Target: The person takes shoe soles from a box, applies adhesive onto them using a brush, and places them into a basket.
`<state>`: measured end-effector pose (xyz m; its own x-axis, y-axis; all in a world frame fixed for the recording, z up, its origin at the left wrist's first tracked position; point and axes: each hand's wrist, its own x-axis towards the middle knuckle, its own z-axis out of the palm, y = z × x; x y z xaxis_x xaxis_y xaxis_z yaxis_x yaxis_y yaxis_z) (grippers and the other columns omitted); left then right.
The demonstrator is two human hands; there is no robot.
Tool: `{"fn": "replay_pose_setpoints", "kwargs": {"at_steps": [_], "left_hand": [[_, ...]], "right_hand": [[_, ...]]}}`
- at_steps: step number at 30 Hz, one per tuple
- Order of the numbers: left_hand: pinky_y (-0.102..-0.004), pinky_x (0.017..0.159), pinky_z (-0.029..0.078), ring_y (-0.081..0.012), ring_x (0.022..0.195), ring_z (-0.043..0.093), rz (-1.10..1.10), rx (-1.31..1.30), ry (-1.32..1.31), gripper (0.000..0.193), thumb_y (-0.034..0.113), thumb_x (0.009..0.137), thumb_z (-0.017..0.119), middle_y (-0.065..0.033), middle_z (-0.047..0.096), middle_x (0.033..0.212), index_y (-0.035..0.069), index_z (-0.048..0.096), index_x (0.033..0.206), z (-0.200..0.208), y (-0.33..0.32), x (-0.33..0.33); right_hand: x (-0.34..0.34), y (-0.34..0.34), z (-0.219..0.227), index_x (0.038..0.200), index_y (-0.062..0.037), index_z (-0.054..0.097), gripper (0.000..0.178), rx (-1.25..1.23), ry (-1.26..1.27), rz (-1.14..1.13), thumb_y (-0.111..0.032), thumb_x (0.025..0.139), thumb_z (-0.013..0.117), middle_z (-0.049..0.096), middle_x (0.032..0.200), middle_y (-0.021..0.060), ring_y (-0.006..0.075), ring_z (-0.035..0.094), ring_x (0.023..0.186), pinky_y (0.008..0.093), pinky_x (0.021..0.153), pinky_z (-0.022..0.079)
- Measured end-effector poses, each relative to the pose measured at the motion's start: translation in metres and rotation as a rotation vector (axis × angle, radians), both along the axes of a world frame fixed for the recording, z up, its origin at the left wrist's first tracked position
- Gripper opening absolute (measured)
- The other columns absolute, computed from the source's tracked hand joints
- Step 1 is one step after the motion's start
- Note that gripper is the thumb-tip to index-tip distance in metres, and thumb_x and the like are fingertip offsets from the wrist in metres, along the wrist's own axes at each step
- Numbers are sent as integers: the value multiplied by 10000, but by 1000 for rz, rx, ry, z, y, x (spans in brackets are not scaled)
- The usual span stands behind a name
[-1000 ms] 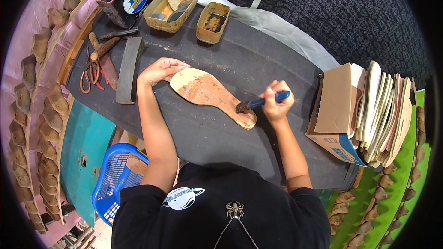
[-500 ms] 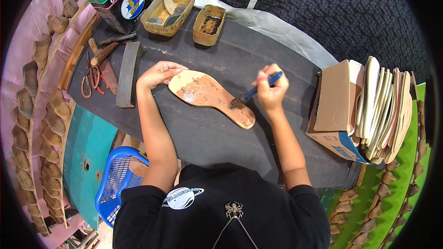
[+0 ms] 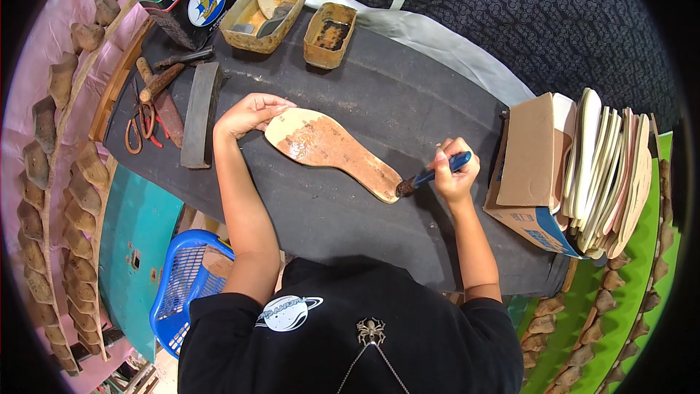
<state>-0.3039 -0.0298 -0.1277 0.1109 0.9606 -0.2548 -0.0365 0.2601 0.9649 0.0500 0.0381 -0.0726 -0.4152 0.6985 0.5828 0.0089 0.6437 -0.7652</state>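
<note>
The right hand [image 3: 455,175] grips the blue-handled brush [image 3: 421,179], now moved to the four-o'clock end of the sole [image 3: 332,150]; the left hand [image 3: 251,114] still pinches the ten-o'clock edge.

One brown-smeared insole [image 3: 335,147], one brush [image 3: 421,178], two open tubs [image 3: 255,43], one can [image 3: 182,1], one cardboard box [image 3: 529,153], one basket [image 3: 193,288]

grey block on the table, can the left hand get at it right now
Probably yes: the grey block lies close by the left hand, with nothing seen between them, though the hand would likely have to release the sole first.
</note>
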Motion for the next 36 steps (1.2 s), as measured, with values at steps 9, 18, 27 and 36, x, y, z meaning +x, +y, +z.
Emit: {"fn": "replay_pose_setpoints", "kwargs": {"at_steps": [9,18,27,36], "left_hand": [[-202,701,459,-83,807,574,166,106,-117,262,164,849,499,-47,602,923,-19,544,1031,-1,-5,-4],[-195,689,452,-73,778,561,353,162,-163,243,149,856,483,-34,591,889,-4,536,1037,-3,-10,-7],[-202,711,451,-76,817,551,351,172,-176,305,202,850,502,-27,564,927,5,498,1084,-1,-6,-11],[-198,691,456,-76,793,558,370,148,-204,260,176,851,496,-31,577,890,-1,520,1041,0,-6,-7]], "right_hand": [[-76,49,26,834,-22,426,156,-156,502,1,-169,862,471,583,814,163,182,571,561,274,499,488],[-173,92,11,854,-10,440,160,-150,140,41,-142,836,529,571,760,69,101,574,629,206,563,466],[-176,105,-2,824,-10,448,206,-87,-1,-31,-200,840,524,558,696,58,92,564,602,207,535,460],[-151,86,24,887,2,429,154,-142,440,125,-145,865,469,562,906,121,119,576,688,234,614,487]]}}
